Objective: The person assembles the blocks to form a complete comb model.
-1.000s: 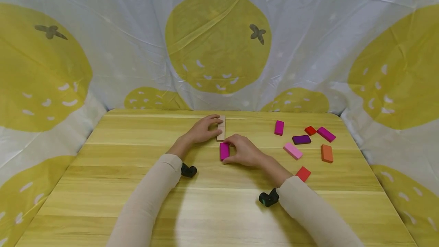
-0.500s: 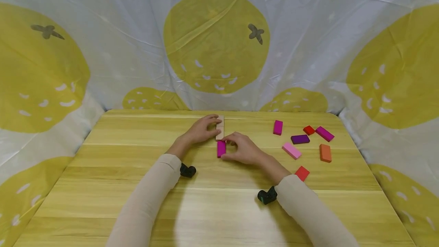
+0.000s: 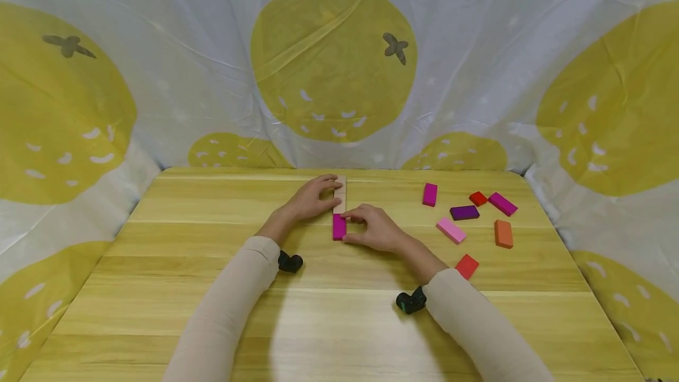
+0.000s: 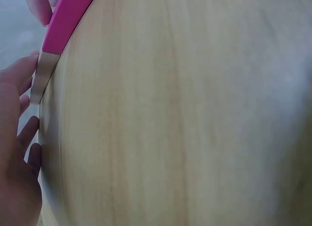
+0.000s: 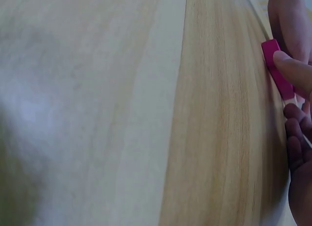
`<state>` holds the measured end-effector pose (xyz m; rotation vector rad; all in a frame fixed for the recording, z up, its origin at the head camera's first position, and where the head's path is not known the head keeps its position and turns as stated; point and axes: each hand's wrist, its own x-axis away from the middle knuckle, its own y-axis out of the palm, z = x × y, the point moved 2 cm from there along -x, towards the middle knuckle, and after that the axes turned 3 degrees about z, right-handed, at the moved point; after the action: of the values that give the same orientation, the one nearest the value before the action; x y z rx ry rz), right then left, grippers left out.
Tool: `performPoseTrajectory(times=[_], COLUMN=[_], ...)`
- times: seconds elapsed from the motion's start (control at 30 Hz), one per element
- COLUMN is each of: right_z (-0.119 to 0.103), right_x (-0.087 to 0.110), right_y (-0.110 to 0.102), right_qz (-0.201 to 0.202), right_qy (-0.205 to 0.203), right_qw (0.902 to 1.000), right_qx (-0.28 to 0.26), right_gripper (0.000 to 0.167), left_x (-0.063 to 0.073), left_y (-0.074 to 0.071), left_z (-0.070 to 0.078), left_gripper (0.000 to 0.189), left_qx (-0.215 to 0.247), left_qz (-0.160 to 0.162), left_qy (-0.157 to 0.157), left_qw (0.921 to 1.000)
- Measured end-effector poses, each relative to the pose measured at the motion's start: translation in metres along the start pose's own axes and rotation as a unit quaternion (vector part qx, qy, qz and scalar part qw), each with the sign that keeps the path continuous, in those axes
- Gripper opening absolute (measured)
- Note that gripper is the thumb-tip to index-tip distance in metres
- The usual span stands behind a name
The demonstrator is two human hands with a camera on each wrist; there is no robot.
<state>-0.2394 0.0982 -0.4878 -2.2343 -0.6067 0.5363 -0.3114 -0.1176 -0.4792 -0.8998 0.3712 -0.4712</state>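
Note:
Two plain wooden blocks lie end to end in a line near the back of the table. My left hand holds them from the left side, fingers at the far block and thumb at the near one. Right at their near end lies a magenta block, lined up with them. My right hand pinches this block from the right, index finger by its far corner and thumb by its near corner. In the left wrist view, the magenta block meets the pale end of a wooden block.
On the right lie another magenta block, a purple block, a pink block, an orange block and a small red block. A red block sits beside the right sleeve. A patterned cloth hangs behind the table.
My right hand has slid the magenta block left and away from me, bringing it into line against the plain wooden blocks. The left hand has stayed in place.

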Motion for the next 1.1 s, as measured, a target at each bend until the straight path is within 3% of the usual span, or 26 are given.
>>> performPoseTrajectory(times=[0.77,1.1], right_z=[-0.005,-0.005], right_x=[0.0,0.005], right_y=[-0.003,-0.018], right_qz=[-0.016,-0.041], right_qy=[0.019,0.042], right_qw=[0.9997,0.9978], right_qx=[-0.008,-0.031], right_gripper=[0.052,0.056], left_x=[-0.001,0.001], left_y=[0.0,0.0], left_z=[0.0,0.001], left_gripper=[0.05,0.051], left_qx=[0.005,0.01], left_qz=[0.005,0.003], left_qy=[0.003,0.0], left_qw=[1.0,0.9999])
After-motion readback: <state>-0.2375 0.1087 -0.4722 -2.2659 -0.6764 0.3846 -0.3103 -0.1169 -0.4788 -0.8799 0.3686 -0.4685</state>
